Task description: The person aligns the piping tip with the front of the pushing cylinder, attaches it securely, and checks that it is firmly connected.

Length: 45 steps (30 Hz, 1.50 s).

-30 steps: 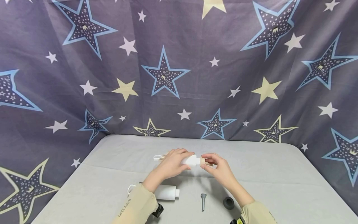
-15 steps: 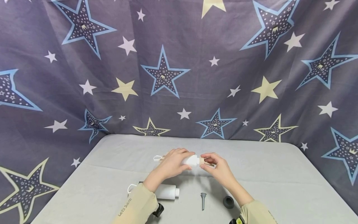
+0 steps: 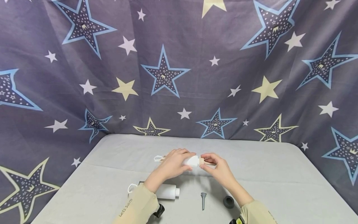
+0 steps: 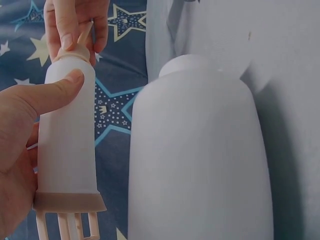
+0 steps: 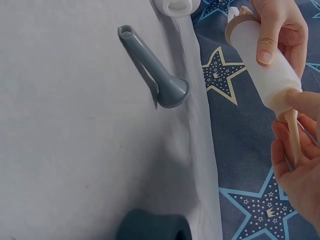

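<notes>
My left hand [image 3: 173, 164] holds a white squeeze bottle [image 4: 67, 145] on its side, thumb laid along the body. At its left end the bottle has a beige base [image 4: 69, 202] with several prongs and a white loop [image 3: 158, 158]. The other end carries a beige cap [image 3: 201, 161] with a thin, angled spout [image 5: 293, 135]. Fingers and thumb of my right hand [image 3: 219, 168] pinch that cap, and the spout reaches under the palm. Cap and bottle neck meet in the right wrist view. Part of the bottle body is hidden behind the left hand.
A second white bottle [image 3: 167, 192] with a bare neck lies on the grey tabletop [image 3: 265, 180], partly behind the left forearm. To its right lies a grey funnel-shaped piece [image 3: 203, 200], then a dark grey round piece [image 3: 228, 202]. A star-patterned cloth [image 3: 179, 77] hangs behind the table.
</notes>
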Motion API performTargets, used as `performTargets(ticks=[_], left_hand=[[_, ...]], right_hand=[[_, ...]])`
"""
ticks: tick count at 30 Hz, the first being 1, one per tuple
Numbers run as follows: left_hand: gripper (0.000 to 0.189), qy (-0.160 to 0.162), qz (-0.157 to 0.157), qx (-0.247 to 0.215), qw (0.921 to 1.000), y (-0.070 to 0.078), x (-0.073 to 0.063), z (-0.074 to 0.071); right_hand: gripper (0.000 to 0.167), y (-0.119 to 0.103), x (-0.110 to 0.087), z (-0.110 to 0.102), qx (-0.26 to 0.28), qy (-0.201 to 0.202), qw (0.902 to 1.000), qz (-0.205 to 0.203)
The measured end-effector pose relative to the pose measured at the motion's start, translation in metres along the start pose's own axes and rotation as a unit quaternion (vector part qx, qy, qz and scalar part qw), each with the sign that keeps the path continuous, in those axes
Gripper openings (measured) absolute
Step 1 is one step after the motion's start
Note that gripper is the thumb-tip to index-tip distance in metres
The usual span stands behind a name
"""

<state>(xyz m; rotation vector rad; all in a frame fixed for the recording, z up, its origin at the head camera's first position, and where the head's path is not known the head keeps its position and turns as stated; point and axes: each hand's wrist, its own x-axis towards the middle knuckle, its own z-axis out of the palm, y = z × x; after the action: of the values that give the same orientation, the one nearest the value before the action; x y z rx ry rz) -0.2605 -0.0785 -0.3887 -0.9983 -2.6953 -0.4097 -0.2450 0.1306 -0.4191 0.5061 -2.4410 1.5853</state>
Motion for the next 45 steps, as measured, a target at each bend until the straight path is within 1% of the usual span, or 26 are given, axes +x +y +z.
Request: performTargets(ticks=[3, 10, 12, 14, 20, 22, 27, 36, 45], left_hand=[[0.053, 0.001, 0.002, 0.002, 1.0000, 0.000, 0.000, 0.001], [0.053, 0.005, 0.004, 0.004, 1.0000, 0.002, -0.001, 0.002], [0.053, 0.005, 0.004, 0.005, 1.0000, 0.001, -0.001, 0.003], [0.053, 0.006, 0.004, 0.003, 1.0000, 0.001, -0.001, 0.004], [0.053, 0.002, 0.002, 0.004, 1.0000, 0.001, 0.000, 0.005], [0.053, 0.002, 0.000, 0.004, 1.0000, 0.001, 0.000, 0.005], [0.052, 0.005, 0.000, 0.001, 1.0000, 0.001, -0.001, 0.006], [0.052, 0.007, 0.001, -0.001, 1.0000, 0.001, -0.001, 0.007], [0.052, 0.011, 0.004, -0.001, 0.9999, 0.000, -0.001, 0.008]], right_hand=[[0.032, -0.003, -0.001, 0.000, 0.001, 0.001, 0.9999, 0.014], [0.031, -0.033, -0.009, -0.004, 0.007, -0.007, 0.9995, 0.029], [0.032, -0.034, -0.009, -0.004, 0.009, -0.007, 0.9993, 0.035], [0.031, -0.032, -0.010, -0.004, 0.010, -0.007, 0.9996, 0.027], [0.032, -0.004, -0.004, 0.001, 0.028, -0.004, 0.9993, 0.026], [0.032, 0.002, -0.003, 0.002, 0.032, -0.004, 0.9991, 0.027], [0.032, 0.003, -0.003, 0.002, 0.042, -0.005, 0.9988, 0.025], [0.030, 0.002, -0.004, 0.001, 0.038, -0.004, 0.9990, 0.022], [0.029, 0.004, -0.004, 0.002, 0.052, -0.008, 0.9981, 0.032]])
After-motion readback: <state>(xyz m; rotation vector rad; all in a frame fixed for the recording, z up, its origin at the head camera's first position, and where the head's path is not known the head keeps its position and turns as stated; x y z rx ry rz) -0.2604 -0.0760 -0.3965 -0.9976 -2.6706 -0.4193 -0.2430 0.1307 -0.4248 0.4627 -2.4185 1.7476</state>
